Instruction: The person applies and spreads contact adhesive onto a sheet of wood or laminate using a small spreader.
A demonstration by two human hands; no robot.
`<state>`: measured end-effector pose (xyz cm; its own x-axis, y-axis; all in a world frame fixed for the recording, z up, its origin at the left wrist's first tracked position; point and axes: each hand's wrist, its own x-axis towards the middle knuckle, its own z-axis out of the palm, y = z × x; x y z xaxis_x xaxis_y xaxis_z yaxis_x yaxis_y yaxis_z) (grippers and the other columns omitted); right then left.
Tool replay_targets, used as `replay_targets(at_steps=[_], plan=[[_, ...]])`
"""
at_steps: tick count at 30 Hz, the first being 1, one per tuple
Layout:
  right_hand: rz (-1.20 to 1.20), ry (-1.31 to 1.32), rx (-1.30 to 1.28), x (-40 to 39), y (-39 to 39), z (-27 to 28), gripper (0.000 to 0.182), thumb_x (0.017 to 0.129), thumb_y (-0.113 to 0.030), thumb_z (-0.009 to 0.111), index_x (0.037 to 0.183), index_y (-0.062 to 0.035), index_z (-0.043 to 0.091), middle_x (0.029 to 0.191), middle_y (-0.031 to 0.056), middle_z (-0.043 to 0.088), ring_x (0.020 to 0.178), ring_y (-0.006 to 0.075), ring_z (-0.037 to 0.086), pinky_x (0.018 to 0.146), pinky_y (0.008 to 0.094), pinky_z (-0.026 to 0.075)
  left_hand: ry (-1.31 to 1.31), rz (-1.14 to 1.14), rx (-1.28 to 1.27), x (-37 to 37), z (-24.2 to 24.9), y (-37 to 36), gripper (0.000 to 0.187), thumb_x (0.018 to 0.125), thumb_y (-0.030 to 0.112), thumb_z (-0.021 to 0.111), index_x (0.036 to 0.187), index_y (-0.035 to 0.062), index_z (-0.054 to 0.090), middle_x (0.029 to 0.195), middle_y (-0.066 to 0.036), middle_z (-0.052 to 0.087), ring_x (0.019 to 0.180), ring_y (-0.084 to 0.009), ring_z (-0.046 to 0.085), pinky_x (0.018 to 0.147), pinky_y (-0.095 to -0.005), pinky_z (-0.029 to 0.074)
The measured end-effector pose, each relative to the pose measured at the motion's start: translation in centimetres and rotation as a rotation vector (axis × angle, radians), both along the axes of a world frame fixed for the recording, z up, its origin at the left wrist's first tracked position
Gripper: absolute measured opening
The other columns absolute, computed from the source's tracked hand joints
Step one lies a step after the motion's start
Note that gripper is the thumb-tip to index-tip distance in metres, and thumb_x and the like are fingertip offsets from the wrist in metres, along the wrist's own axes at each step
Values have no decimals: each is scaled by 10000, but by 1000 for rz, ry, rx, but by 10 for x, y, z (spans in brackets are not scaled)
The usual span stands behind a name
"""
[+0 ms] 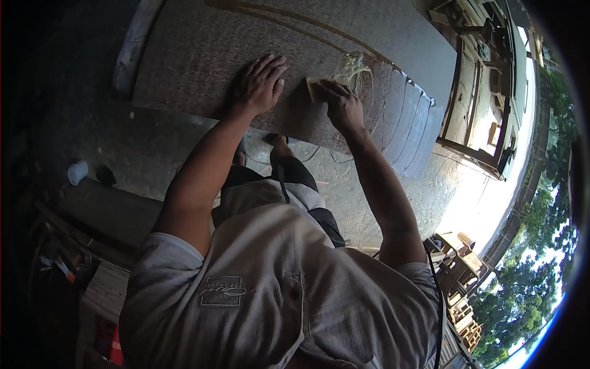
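A large brownish board (184, 67) lies in front of me. My left hand (259, 86) rests flat on it, fingers stretched out and holding nothing. My right hand (346, 109) is closed on a thin, pale yellow spreader (317, 90), whose edge is against the board. Just beyond the right hand sits a glossy, yellowish blob of glue (354, 66). Wet, streaky glue (402, 114) covers the board's right end, with curved lines running through it. A brown band of glue (295, 23) runs along the far part of the board.
A wooden frame structure (473, 117) stands beyond the board's right end. Stacked wooden pieces (461, 264) are at the lower right, near trees outside. A white object (77, 173) lies at the left. Concrete floor (350, 197) shows below the board's near edge.
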<state>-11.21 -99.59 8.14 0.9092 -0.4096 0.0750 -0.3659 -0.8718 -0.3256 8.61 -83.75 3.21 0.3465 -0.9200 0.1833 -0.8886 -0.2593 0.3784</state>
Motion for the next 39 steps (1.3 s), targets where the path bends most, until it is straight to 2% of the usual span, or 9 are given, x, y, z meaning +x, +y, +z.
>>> replay_targets(at_steps=[5,11,25,30,32,34,36,37,39], plan=[[-192,82,12,23,-55,56,450,857,-3,519,1185,-253,698,1201,39,680,1091,293,644,914,406,519,7,0,-13,0,2,1,356,984,275,480,1299,127,552,1451,-25,489,1390,-222,394,1160,-405,300],[-230,146,-149,29,-131,6,446,894,-69,485,1206,-319,682,1211,65,669,1051,318,662,875,436,539,3,14,-24,1,-1,0,347,984,268,479,1290,127,559,1436,-23,505,1381,-224,408,1157,-408,306],[-336,160,4,-87,72,22,380,887,-84,498,1187,-222,685,1211,62,667,1095,300,635,916,412,511,-14,-39,-80,0,-21,0,346,997,265,448,1301,126,538,1469,-31,465,1394,-259,380,1162,-438,289],[-365,272,152,-74,87,43,416,873,-68,491,1201,-242,677,1144,108,681,970,346,667,825,460,531,-57,-40,-100,5,-23,-8,365,995,267,442,1314,115,534,1453,-39,488,1371,-253,415,1146,-415,308],[-381,180,235,-50,81,79,425,870,-80,495,1221,-255,658,1037,181,679,859,410,660,758,506,528,266,-80,-190,13,-39,-8,328,1004,240,430,1283,99,531,1457,-95,478,1379,-335,395,1150,-446,278],[-425,-6,153,-24,63,64,435,886,-101,480,1274,-237,622,1105,172,664,959,377,653,843,481,506,444,-88,-231,25,-48,-12,334,1005,224,435,1294,67,496,1402,-144,524,1359,-319,428,1146,-434,272],[-367,-111,11,3,62,41,446,892,-105,472,1305,-219,594,1180,161,632,1049,356,620,903,465,472,1235,-104,-421,31,-51,-12,349,1017,245,413,1299,46,465,1333,-162,568,1337,-269,448,1156,-416,244],[-316,-192,-142,15,68,29,460,898,-109,464,1337,-201,567,1254,150,600,1140,335,587,963,449,438,1219,-106,-410,36,-43,-10,349,1017,245,413,1299,46,465,1333,-162,568,1337,-269,448,1156,-416,244],[-281,84,-62,24,98,3,521,892,-91,470,1405,-175,498,1406,130,494,1305,304,463,1064,418,352,1251,-90,-318,44,-30,-9,358,1023,260,376,1300,44,446,1299,-161,579,1317,-239,459,1168,-404,206]])
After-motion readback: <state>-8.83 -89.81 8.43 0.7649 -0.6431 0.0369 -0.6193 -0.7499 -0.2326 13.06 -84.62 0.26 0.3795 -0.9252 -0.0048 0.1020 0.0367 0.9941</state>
